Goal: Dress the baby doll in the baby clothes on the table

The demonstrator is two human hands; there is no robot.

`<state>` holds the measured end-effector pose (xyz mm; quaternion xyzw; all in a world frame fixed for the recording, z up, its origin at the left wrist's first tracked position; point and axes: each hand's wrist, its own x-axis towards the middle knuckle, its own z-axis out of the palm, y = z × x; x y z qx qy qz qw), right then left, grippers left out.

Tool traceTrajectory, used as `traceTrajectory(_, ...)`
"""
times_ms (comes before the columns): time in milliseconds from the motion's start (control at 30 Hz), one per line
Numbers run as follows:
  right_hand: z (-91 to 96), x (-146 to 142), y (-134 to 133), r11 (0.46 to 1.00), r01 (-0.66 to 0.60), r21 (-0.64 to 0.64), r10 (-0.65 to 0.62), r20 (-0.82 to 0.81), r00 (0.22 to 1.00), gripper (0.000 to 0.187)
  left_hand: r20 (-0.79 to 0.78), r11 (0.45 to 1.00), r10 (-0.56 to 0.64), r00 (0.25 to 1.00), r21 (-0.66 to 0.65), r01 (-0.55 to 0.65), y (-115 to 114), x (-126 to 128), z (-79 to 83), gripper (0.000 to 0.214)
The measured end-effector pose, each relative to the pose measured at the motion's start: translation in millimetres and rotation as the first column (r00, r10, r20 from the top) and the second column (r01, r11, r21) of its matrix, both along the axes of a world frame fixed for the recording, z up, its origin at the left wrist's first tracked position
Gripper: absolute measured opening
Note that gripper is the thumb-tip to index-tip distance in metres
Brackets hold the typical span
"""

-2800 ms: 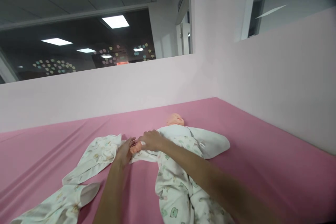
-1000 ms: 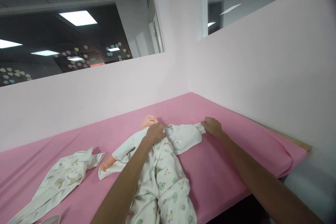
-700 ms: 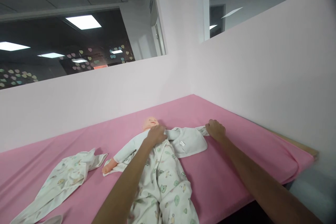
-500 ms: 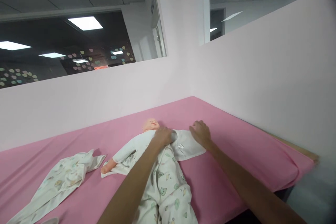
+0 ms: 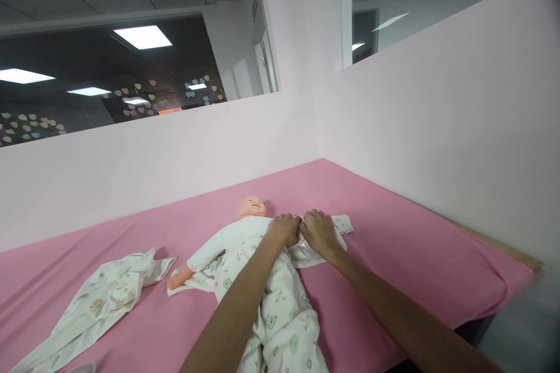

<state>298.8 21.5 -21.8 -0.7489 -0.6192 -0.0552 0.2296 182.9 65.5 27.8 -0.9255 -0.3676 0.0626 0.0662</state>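
A baby doll point(image 5: 251, 207) lies on its back, in a white long-sleeved top and bear-print trousers point(image 5: 280, 309). Just right of its chest is my left hand point(image 5: 284, 229), fingers curled down onto the baby shirt's cloth; whether the doll's arm is inside the grip is hidden. My right hand point(image 5: 318, 231) touches or nearly touches the left one, its fingers bent around the same baby shirt point(image 5: 308, 257). A printed sleeve end point(image 5: 343, 224) sticks out to the right behind the right hand. The doll's other hand point(image 5: 179, 277) rests over printed cloth on the left.
A second printed baby garment point(image 5: 109, 297) lies crumpled at the left. The pink sheet point(image 5: 402, 268) covers the bed up to pale walls point(image 5: 144, 169) behind and right. The bed's edge point(image 5: 520, 262) is at right. A rounded pale rim point(image 5: 83, 368) shows at bottom left.
My right hand has moved left, close to my left hand, which has shifted slightly right. The cloth between them is bunched, and a printed sleeve now shows at right.
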Motion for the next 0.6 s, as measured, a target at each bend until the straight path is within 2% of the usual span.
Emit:
traceTrajectory(100, 3.2, 0.3, -5.8, 1.000, 0.015, -0.016, -0.015, 0.035, 0.999, 0.023, -0.008, 1.000, -0.001, 1.000, 0.012, 0.001, 0.1, -0.5, 0.2, 0.050)
traceTrajectory(300, 5.2, 14.5, -13.3, 0.995, 0.062, -0.084, -0.059, 0.044, 0.997, 0.021, -0.004, 1.000, 0.008, 1.000, 0.021, -0.008, -0.6, -3.6, 1.2, 0.048)
traceTrajectory(467, 3.1, 35.7, -15.3, 0.974, 0.128, -0.187, -0.133, -0.014, 0.991, 0.025, -0.001, 1.000, 0.001, 1.000, 0.016, -0.001, -2.0, -5.4, 2.5, 0.050)
traceTrajectory(600, 2.4, 43.6, -12.6, 0.959, 0.108, -0.264, -0.136, -0.090, 0.987, 0.024, 0.017, 1.000, 0.001, 1.000, 0.027, -0.002, -3.3, -5.8, 2.6, 0.048)
